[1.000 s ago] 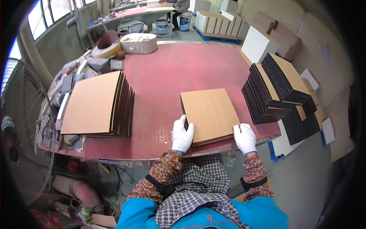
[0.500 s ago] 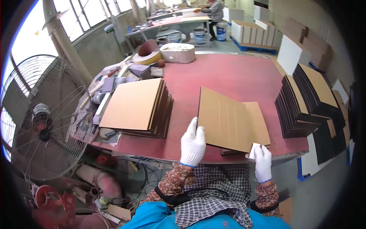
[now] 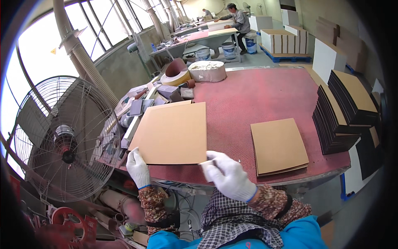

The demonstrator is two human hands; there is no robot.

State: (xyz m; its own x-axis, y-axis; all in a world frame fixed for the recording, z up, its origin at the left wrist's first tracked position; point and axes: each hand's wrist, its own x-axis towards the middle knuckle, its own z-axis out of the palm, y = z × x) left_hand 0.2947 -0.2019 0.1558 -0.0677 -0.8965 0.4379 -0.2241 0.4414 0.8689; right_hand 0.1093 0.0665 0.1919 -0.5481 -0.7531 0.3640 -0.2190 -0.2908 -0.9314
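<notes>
1. Here at the red table [image 3: 265, 95], the large tan board [image 3: 172, 135] lies left of centre, its near edge toward the person, with another tan sheet [image 3: 168, 105] peeking out past its far edge.
2. Over to the left hand [image 3: 139, 169], white-gloved: it's right at the board's near left corner, fingertips up against it. Whether those fingers grip underneath, I can't tell.
3. And the right hand [image 3: 233, 177], gloved too, works at the near right corner! Thumb and fingers are pinched around a small pale piece [image 3: 206, 170], right by the board's corner.
4. Just to the right sits a low pile of tan boards [image 3: 280, 147], apart from both hands, its layers slightly out of line at the near edge.
5. Farther right, a dark-edged stack [image 3: 333, 120] stands at the table's side, with a second stack [image 3: 355, 97] just beyond it.
6. Along the far left of the table: a jumble of grey blocks [image 3: 166, 92], a yellow-and-brown roll [image 3: 176, 79] and, touching or nearly so, a pale oval block [image 3: 207, 73].
7. A big wire-caged fan [image 3: 68, 156] looms at left, and at the back a co-worker [image 3: 240, 21] leans over another bench [image 3: 195, 38].
</notes>
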